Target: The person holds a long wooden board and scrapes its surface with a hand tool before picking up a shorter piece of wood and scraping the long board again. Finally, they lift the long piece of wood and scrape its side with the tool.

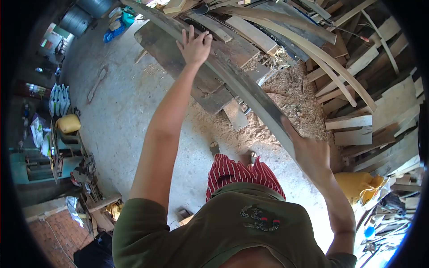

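Observation:
A long, dark wooden beam (243, 91) runs diagonally from the top left down to the right, above a low wooden bench (167, 56). My left hand (195, 48) lies on the beam's upper part with its fingers spread. Near the lower end, my right hand (310, 154) is wrapped round the beam; its fingers are partly hidden and slightly blurred. Under the beam, a short board (235, 115) sticks out from the bench toward me.
Wood shavings (292, 100) cover the floor beside the bench. Long curved strips (308, 47) and stacked planks (353, 129) fill the right side. A yellow container (68, 123) stands at the left, and a yellow sack (355, 187) lies near my right arm.

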`<state>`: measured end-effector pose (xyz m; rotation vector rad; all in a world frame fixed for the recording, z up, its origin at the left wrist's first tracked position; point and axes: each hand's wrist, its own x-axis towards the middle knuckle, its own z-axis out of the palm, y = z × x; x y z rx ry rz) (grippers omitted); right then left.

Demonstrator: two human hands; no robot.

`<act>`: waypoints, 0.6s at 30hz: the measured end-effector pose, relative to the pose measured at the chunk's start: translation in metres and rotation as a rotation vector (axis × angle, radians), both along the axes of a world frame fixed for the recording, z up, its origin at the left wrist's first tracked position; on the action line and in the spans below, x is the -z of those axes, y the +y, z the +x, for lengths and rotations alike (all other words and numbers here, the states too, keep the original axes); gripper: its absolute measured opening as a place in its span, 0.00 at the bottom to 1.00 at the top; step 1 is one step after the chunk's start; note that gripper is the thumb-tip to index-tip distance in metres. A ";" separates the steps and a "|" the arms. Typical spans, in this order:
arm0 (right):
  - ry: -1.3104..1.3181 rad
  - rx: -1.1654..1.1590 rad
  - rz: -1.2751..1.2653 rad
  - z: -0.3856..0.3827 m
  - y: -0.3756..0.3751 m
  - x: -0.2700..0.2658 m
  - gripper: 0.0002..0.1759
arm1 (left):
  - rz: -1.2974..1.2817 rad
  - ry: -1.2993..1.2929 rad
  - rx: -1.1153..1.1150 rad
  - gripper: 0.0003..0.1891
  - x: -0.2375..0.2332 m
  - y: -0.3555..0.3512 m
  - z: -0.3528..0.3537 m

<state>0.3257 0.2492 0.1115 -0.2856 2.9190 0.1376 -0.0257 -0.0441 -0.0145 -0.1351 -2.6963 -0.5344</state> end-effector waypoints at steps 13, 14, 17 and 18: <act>-0.029 0.170 -0.127 -0.035 -0.041 -0.007 0.37 | 0.216 0.034 0.034 0.31 0.013 -0.034 -0.057; -0.027 0.172 -0.125 -0.048 -0.045 -0.005 0.37 | 0.220 0.028 0.022 0.31 0.012 -0.032 -0.056; -0.056 0.147 -0.177 -0.113 -0.064 0.006 0.33 | 0.231 0.019 0.013 0.31 0.008 -0.030 -0.056; -0.033 0.125 -0.227 -0.130 -0.070 0.010 0.32 | 0.242 0.018 0.022 0.31 0.009 -0.031 -0.055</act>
